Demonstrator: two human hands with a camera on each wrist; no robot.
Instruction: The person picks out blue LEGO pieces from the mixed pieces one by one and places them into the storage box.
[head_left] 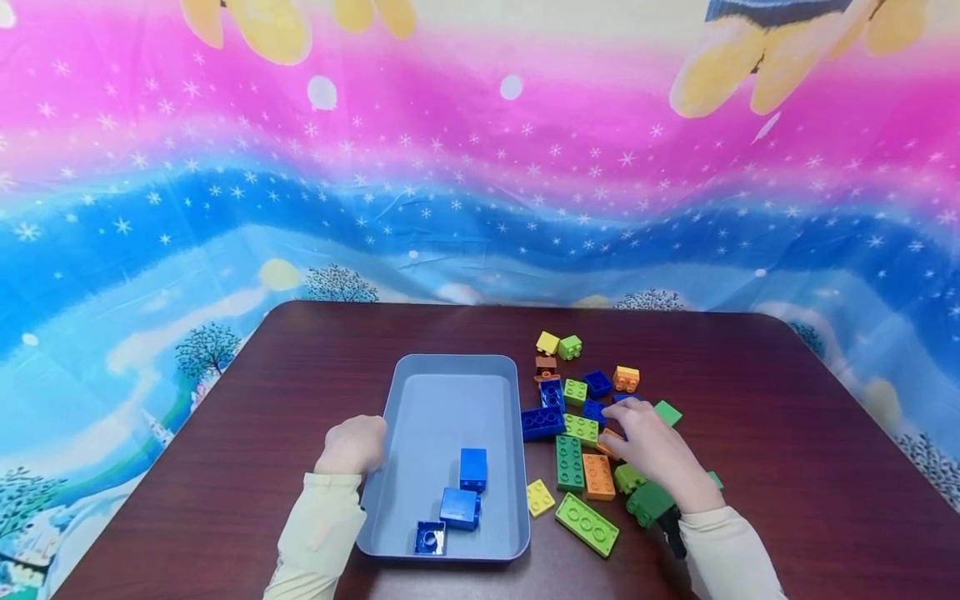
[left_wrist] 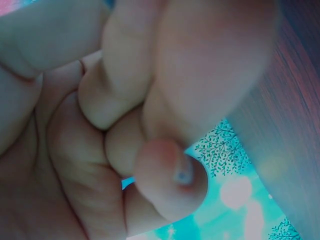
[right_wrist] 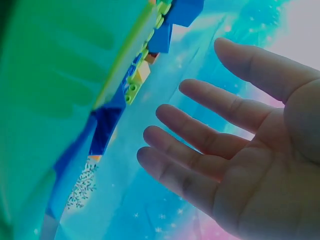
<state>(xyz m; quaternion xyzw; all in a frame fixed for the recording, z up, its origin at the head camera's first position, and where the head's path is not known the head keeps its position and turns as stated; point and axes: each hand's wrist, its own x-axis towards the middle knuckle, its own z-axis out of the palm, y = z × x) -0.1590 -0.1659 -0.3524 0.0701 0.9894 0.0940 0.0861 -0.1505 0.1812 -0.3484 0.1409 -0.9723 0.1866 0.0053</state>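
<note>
Just right of centre in the head view, the right hand [head_left: 652,450] is reaching over a scatter of loose bricks [head_left: 581,428]; in the right wrist view its fingers [right_wrist: 200,132] are stretching out spread and gripping nothing. Whether a fingertip is touching a brick, I cannot tell. Left of centre, the left hand [head_left: 352,446] is resting by the left rim of a grey-blue tray [head_left: 438,417], its fingers [left_wrist: 130,55] curling in towards the palm with nothing visible between them.

Three blue bricks [head_left: 460,508] are lying in the tray's lower part. Right of the tray, a long dark blue brick [head_left: 542,423] is lying beside its rim, while a dark green brick [head_left: 569,462], an orange brick [head_left: 599,477] and a long lime brick [head_left: 587,524] are sitting lower down. Everything is resting on a dark reddish-brown counter [head_left: 225,500]; a snowflake-patterned cloth [head_left: 450,167] is hanging behind, filling the upper frame.
</note>
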